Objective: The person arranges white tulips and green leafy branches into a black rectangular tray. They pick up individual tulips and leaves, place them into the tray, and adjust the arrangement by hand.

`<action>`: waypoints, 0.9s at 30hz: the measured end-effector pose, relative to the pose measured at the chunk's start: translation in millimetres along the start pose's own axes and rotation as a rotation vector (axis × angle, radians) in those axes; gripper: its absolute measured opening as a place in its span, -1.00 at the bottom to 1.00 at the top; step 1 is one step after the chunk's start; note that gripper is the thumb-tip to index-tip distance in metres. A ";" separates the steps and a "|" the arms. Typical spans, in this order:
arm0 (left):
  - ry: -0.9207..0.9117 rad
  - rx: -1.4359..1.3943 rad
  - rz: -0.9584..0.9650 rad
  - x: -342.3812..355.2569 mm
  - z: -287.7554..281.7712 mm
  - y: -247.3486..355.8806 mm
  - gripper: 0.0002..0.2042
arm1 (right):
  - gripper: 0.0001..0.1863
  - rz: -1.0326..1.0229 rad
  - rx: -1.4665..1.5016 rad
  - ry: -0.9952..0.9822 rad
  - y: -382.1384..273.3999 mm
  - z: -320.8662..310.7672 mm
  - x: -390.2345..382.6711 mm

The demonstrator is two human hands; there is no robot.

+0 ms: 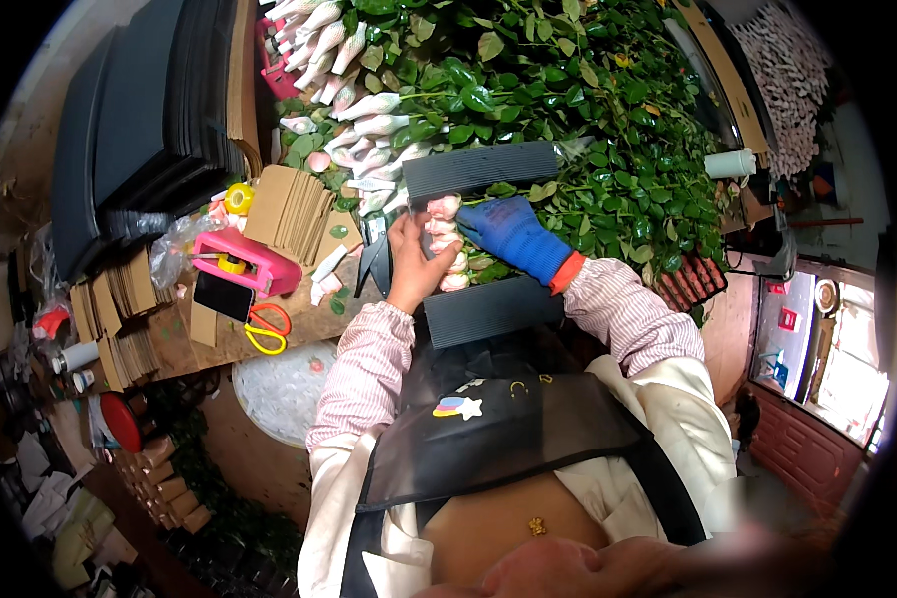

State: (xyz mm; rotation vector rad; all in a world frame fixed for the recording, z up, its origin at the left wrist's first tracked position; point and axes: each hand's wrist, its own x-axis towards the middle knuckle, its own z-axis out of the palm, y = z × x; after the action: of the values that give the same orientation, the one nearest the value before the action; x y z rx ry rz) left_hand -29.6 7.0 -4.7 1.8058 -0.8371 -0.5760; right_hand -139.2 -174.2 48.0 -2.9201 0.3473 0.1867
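A row of pale pink roses (445, 241) lies between my hands, on a dark ridged sheet whose far flap (483, 169) and near flap (493, 311) stand on either side. My left hand (416, 261) is bare and cups the flower heads from the left, its thumb over the nearer blooms. In a blue glove, my right hand (513, 237) presses from the right just behind the heads, its fingers together over the leafy stems. The undersides of the fingers are hidden. Beside my left hand rests a dark, pointed flat piece (374, 264).
Leafy rose stems (588, 120) pile across the back, with white-wrapped buds (374, 140) on their left. Left on the table are cardboard pieces (289, 214), a pink tape dispenser (259, 261), a phone (223, 296) and scissors (268, 329). Dark sheets (159, 100) stand stacked farther left.
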 end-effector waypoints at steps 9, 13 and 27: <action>0.150 -0.103 -0.166 7.6 8.8 0.6 -0.55 | -0.72 0.142 0.332 -0.055 -15.5 -58.4 -24.9; 0.140 -0.089 -0.160 9.3 10.0 -3.6 -0.56 | -0.60 0.242 0.906 0.078 -12.6 -62.2 -36.8; 0.122 -0.120 -0.172 8.2 9.5 -1.0 -0.57 | -0.59 0.069 0.236 -0.011 -14.9 -28.5 -1.3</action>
State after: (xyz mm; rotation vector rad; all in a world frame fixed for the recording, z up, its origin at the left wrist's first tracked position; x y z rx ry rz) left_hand -30.8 -4.7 -9.1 1.7931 -0.5569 -0.6060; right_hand -134.0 -165.6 78.5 -2.6754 0.4374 0.1597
